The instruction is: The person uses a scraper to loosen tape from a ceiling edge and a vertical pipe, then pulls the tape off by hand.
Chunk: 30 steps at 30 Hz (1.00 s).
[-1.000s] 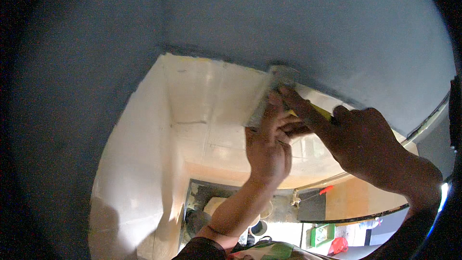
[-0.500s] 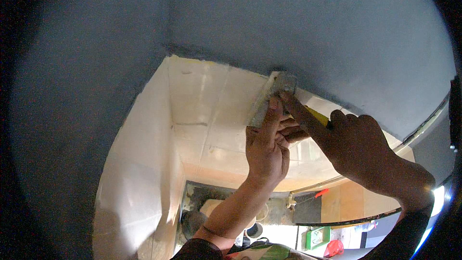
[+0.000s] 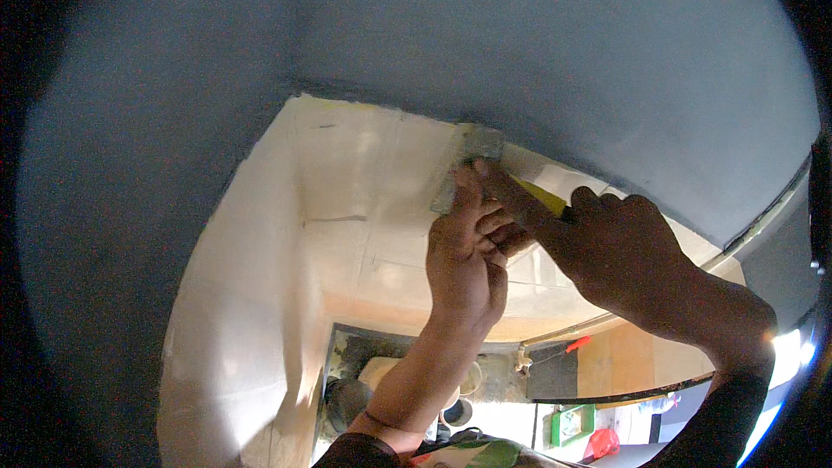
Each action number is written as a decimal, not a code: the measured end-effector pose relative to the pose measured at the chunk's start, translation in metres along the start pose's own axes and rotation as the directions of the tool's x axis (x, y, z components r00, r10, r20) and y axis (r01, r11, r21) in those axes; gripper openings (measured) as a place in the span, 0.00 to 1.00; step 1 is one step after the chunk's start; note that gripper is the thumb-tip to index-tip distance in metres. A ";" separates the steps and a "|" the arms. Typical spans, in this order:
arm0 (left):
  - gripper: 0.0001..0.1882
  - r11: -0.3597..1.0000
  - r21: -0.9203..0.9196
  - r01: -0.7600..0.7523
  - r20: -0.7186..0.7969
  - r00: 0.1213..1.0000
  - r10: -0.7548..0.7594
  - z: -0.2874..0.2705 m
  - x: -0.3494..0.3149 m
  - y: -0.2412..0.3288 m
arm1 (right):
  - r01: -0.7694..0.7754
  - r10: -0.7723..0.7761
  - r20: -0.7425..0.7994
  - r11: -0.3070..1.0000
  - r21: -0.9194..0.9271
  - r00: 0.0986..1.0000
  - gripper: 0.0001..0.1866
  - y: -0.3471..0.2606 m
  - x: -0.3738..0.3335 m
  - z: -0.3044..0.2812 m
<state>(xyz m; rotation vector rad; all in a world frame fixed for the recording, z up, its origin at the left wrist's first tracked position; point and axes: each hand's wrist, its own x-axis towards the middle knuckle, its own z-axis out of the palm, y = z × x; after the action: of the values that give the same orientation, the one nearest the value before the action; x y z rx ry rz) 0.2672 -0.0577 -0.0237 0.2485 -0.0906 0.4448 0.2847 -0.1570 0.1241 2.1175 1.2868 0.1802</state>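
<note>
A putty knife with a yellow handle (image 3: 544,197) is gripped in my right hand (image 3: 628,247), whose index finger stretches along it toward the grey-smeared blade (image 3: 484,144). That blade lies against the top edge of the cream tiled wall (image 3: 381,173), where the tiles meet a blue-grey painted surface (image 3: 520,43). My left hand (image 3: 472,269) is raised beside it, thumb and fingers closed at a flat, smeared plate (image 3: 444,194). The plate's lower part shows left of the thumb; whether it is separate from the putty knife I cannot tell. Fingertips of both hands nearly meet.
Below, a small tap (image 3: 522,360) sticks out of the wall. Round vessels (image 3: 457,412) stand at the bottom, near a green crate (image 3: 573,425) and a red item (image 3: 601,443). A pale side wall (image 3: 234,321) closes off the left.
Both hands and the blade have shifted slightly left along the tile edge. The grips look the same.
</note>
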 end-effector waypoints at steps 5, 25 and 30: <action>0.20 1.000 -0.010 -0.027 -0.017 0.999 0.027 -0.002 0.003 0.008 | 0.017 -0.017 -0.015 1.000 -0.015 1.000 0.45 -0.004 0.010 -0.005; 0.25 0.964 0.129 -0.234 -0.083 0.966 0.246 0.012 0.015 0.039 | 0.103 -0.105 -0.247 0.994 -0.020 0.963 0.44 -0.002 0.033 -0.015; 0.22 0.970 0.037 -0.240 -0.015 0.970 0.241 0.007 0.014 0.047 | 0.047 -0.102 -0.367 0.987 -0.156 0.924 0.44 -0.017 0.036 -0.012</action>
<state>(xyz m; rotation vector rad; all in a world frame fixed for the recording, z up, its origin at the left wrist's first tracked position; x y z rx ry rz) 0.2592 -0.0131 -0.0047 0.2689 -0.0941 0.6907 0.2852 -0.1162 0.1162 1.9647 1.5174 0.6533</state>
